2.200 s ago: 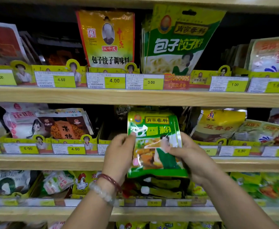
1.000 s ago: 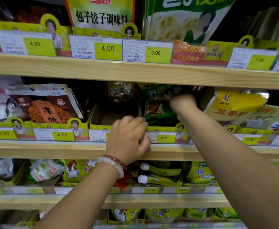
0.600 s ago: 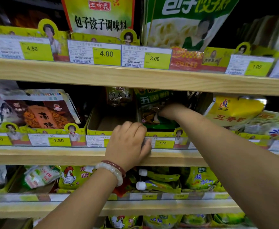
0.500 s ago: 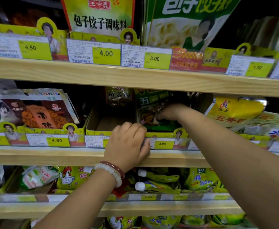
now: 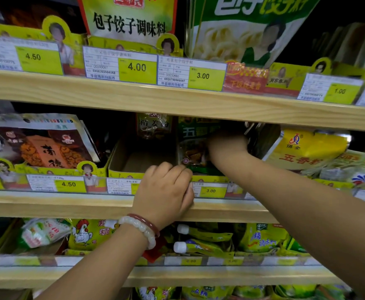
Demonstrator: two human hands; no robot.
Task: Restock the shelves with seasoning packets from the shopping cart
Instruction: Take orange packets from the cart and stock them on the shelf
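The right hand (image 5: pixel 228 146) reaches deep into the middle shelf (image 5: pixel 69 205), near the middle of the frame. It presses on a green seasoning packet (image 5: pixel 193 144) standing in its yellow box; its fingers are hidden, so the grip cannot be told. The left hand (image 5: pixel 165 191) curls over the box's front edge. A price tag (image 5: pixel 210 190) below reads 3.00.

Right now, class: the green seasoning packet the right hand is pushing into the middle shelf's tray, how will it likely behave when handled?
The green seasoning packet is probably floppy: its glossy film looks creased. It is likely slippery, given that sheen. Standing on edge in the cardboard tray, it may well slump once the right hand lets go.
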